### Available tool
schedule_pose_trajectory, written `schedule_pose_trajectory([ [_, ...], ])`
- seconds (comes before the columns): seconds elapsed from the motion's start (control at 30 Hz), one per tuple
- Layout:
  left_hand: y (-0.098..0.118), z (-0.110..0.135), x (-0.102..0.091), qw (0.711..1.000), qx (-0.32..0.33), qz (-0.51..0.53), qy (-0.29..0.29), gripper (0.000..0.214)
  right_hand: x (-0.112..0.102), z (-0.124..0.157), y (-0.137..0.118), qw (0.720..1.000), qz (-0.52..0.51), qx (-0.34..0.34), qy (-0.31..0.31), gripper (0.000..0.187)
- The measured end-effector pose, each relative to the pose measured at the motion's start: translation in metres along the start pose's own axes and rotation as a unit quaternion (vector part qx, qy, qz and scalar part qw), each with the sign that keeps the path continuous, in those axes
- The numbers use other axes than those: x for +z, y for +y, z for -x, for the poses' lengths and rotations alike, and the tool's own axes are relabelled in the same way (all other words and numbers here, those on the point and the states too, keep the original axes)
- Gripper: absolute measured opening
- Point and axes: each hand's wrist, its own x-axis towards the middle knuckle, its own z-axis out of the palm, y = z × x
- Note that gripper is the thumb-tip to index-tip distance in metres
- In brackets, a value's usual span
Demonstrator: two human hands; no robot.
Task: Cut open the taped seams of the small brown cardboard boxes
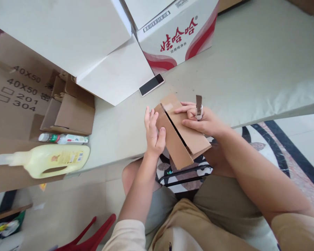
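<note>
A small brown cardboard box (175, 134) sits tilted over the table's front edge, its two top flaps almost meeting along a dark gap. A piece of tape (168, 106) shows at its far end. My left hand (154, 134) rests against the box's left side, fingers stretched and apart, thumb touching the flap. On the right flap lies my right hand (198, 120), some fingers extended over the cardboard. Its other fingers are curled round a small object (199, 104) with a flat brown strip and a shiny whitish part; its exact kind is unclear.
A phone (152, 84) lies beyond the box on the pale table (251, 66). White cartons (115, 73) and a red-and-white water carton (179, 43) stand behind. To the left are a yellow detergent bottle (60, 161), a small bottle (64, 138) and an open cardboard box (73, 113).
</note>
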Motion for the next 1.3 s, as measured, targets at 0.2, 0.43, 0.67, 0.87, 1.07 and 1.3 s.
schedule_pose_trajectory([
  [0.2,0.008,-0.031,-0.016,0.991,-0.065,-0.117,-0.004,0.043,-0.001,-0.001,-0.003,1.0,-0.009,0.014,0.006,0.044],
  [0.43,0.014,-0.079,-0.031,0.966,-0.055,-0.188,-0.171,0.036,-0.001,-0.001,0.0,1.0,-0.014,0.019,0.011,0.041],
  [0.67,0.008,-0.087,-0.028,0.978,0.019,-0.14,-0.154,0.02,-0.002,-0.002,-0.003,1.0,-0.014,0.023,0.015,0.043],
  [0.87,0.001,-0.063,-0.018,0.995,0.011,-0.084,-0.047,0.016,-0.001,-0.002,-0.003,1.0,-0.007,0.02,0.005,0.043],
  [1.07,-0.003,-0.052,-0.019,0.999,0.003,0.003,-0.044,0.027,0.0,-0.001,0.0,1.0,-0.012,0.009,-0.011,0.04],
  [1.3,-0.012,-0.049,-0.019,0.999,0.014,0.031,-0.014,0.054,-0.001,-0.002,0.002,1.0,-0.011,-0.002,-0.009,0.041],
])
